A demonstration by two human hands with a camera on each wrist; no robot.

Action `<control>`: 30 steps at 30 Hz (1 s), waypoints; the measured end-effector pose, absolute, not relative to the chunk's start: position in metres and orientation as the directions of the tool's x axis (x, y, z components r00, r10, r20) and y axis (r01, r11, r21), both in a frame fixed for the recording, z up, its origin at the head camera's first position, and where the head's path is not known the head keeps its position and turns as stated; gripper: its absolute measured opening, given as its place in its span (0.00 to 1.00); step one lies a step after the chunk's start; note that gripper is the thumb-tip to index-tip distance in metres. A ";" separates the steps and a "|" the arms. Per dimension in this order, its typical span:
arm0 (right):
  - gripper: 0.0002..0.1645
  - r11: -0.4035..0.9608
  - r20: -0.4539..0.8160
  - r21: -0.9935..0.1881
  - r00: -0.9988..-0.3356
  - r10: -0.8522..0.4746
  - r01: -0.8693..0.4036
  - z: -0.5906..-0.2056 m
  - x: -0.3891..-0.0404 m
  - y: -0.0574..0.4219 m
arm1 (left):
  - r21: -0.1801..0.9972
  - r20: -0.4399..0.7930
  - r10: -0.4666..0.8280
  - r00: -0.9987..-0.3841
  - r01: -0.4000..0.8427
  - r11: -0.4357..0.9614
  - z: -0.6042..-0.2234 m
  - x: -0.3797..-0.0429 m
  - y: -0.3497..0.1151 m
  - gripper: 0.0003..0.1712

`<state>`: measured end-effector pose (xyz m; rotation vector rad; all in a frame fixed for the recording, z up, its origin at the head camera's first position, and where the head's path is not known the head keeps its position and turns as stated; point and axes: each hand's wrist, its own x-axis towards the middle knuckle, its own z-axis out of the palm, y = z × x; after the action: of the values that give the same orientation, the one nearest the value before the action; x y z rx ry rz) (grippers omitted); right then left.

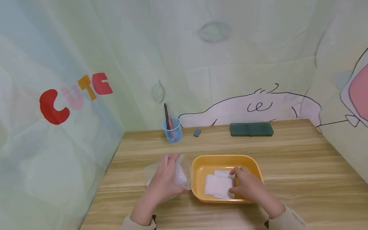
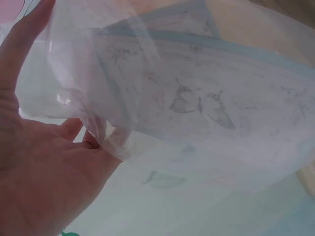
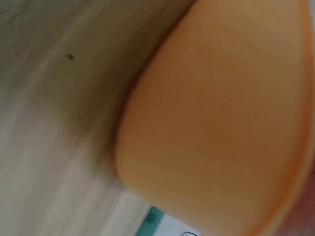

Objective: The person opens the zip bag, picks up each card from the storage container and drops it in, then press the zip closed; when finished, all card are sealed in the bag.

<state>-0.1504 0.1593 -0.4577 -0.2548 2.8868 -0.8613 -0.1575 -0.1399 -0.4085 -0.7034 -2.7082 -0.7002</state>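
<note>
A clear plastic bag (image 1: 184, 174) is gripped in my left hand (image 1: 164, 179), its mouth spread toward the basin. Through the film in the left wrist view, a pale sheet with a butterfly print (image 2: 202, 105) shows. Several white cards (image 1: 219, 185) lie overlapping on the floor of a yellow basin (image 1: 198, 167). My right hand (image 1: 248, 185) reaches over the basin's right side, thumb and fingers parted at the cards' right edge. The right wrist view shows mostly the basin's outer wall (image 3: 211, 118), with that hand largely hidden behind its rim.
Toward the back of the wooden table (image 1: 302, 159) stand a blue pen cup (image 1: 173, 134) with pens and pencils, a small blue-grey eraser-like block (image 1: 197, 133) and a dark green flat case (image 1: 251, 129). A printed curtain (image 1: 143, 64) hangs behind and beside the table.
</note>
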 end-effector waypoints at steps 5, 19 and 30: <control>0.31 0.832 -0.101 -0.548 -0.979 -0.175 -0.092 -0.467 -0.153 0.159 | 0.385 0.364 0.408 -0.837 0.534 0.753 -0.410 -0.158 -0.138 0.66; 0.30 0.831 -0.167 -0.556 -0.974 -0.150 -0.033 -0.471 -0.155 0.157 | 0.381 0.372 0.417 -0.829 0.546 0.746 -0.412 -0.156 -0.134 0.62; 0.23 0.778 -0.088 -0.623 -0.982 -0.168 -0.077 -0.473 -0.156 0.156 | 0.378 0.353 0.420 -0.836 0.538 0.754 -0.410 -0.155 -0.133 0.61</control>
<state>-0.1560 0.1563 -0.4729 -0.1962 2.8303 -0.9831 -0.1549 -0.1334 -0.4104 -0.7524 -2.7060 -0.6936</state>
